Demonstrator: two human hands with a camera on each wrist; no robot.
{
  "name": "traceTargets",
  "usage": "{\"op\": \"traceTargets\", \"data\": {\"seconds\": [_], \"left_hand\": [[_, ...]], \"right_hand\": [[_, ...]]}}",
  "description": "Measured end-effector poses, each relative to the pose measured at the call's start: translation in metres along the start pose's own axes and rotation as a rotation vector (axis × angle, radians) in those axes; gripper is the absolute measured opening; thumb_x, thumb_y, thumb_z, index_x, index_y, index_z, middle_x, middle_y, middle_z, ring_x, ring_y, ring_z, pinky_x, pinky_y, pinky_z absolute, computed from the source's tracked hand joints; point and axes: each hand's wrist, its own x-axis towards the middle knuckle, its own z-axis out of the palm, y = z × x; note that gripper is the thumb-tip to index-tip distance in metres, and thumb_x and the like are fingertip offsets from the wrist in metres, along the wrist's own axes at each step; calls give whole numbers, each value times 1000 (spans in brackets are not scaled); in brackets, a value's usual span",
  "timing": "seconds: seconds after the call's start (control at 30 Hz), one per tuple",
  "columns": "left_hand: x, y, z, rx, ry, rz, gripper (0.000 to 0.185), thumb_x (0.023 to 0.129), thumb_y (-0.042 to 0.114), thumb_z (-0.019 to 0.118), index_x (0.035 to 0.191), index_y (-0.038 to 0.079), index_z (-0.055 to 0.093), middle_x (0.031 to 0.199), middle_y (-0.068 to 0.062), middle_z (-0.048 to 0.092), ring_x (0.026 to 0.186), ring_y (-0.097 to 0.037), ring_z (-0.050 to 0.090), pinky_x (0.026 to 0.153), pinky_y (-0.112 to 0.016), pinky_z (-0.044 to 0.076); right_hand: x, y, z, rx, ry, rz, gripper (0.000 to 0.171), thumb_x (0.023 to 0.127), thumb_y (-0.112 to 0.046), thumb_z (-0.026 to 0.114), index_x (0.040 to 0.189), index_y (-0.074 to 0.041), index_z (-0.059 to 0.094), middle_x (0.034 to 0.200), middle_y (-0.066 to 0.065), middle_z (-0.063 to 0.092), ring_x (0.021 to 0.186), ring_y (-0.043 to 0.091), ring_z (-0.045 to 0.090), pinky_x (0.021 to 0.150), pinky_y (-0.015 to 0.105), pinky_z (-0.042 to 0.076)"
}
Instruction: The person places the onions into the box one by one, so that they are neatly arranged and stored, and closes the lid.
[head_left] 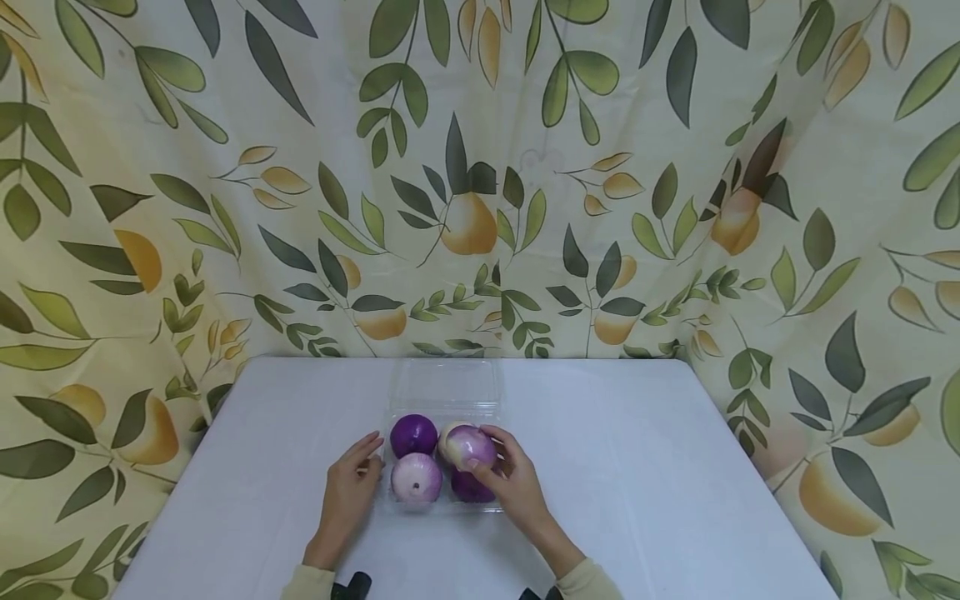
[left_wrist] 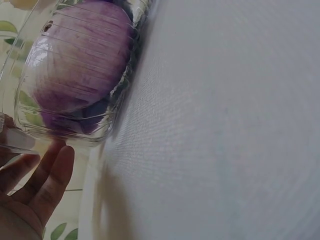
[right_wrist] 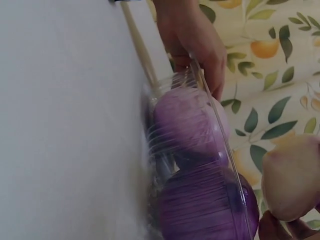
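Note:
A clear plastic clamshell box (head_left: 446, 510) lies on the table, its lid (head_left: 445, 385) folded back. Inside sit a dark purple onion (head_left: 413, 435) at the back left, a paler purple onion (head_left: 416, 477) at the front left and another dark purple onion (head_left: 472, 489) at the front right. My right hand (head_left: 517, 479) grips a white-and-purple onion (head_left: 471, 447) above the box's right half; its pale side (right_wrist: 290, 175) shows in the right wrist view. My left hand (head_left: 351, 482) is at the box's left wall, fingers (left_wrist: 52, 182) fairly straight against its edge.
A white cloth covers the table (head_left: 637, 467). Behind it and at both sides hangs a curtain (head_left: 465, 208) printed with leaves and fruit. Dark objects (head_left: 352, 586) show by both sleeves at the bottom of the head view.

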Motion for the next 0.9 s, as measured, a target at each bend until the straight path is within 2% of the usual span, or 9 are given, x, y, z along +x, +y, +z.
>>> {"op": "traceTargets", "data": {"seconds": [0.1,0.17,0.3,0.47,0.57,0.73,0.8,0.9], "left_hand": [[0,0,0,13,8,7,31,91,3,61,120,4,70,131,-4,66,83,-7,66,71,-19,56],[1,0,0,15,8,4,30,91,4,61,120,4,70,131,-4,66,84,-8,66,72,-20,57],[1,2,0,0,-9,-16,30,92,6,61,121,6,70,133,-3,65,85,-8,65,73,-20,57],[-1,3,-2,12,8,1,31,91,4,61,120,5,70,131,-3,66,84,-7,65,72,-20,56],[-2,3,-2,13,20,10,30,91,3,61,119,5,70,130,-4,67,83,-7,65,71,-19,56],[-1,3,-3,3,0,-15,30,92,5,61,120,6,70,132,-2,65,86,-8,65,73,-20,56],[-1,3,-3,-5,-8,-26,30,92,5,60,121,7,70,133,-1,65,87,-8,65,74,-21,56],[-1,3,-2,-14,-10,-24,31,92,5,60,121,6,70,132,-1,65,86,-8,66,74,-21,57]], "right_hand": [[3,-1,3,-22,-21,-18,53,87,-14,72,136,-13,52,137,12,56,122,31,58,108,52,43],[6,-2,5,-45,-40,-31,54,88,-16,72,137,-13,52,138,11,56,123,33,57,108,56,42],[12,-2,8,-98,-69,-60,55,87,-19,73,137,-14,52,136,9,56,122,29,57,103,44,49],[14,0,14,-149,-65,-64,54,84,-16,75,133,-12,55,131,8,60,114,25,60,93,28,51],[13,-7,19,-176,-50,-67,54,83,-14,75,133,-7,55,131,12,60,114,29,60,92,29,52],[10,-32,24,-216,-52,-65,54,82,-10,75,132,1,55,131,19,59,116,34,58,93,40,54],[11,-34,26,-244,-49,-60,54,82,-11,76,131,0,56,130,17,60,115,33,58,92,41,53],[15,-17,27,-286,-38,-84,54,80,-17,79,130,-8,58,129,11,61,112,29,59,91,37,54]]}}
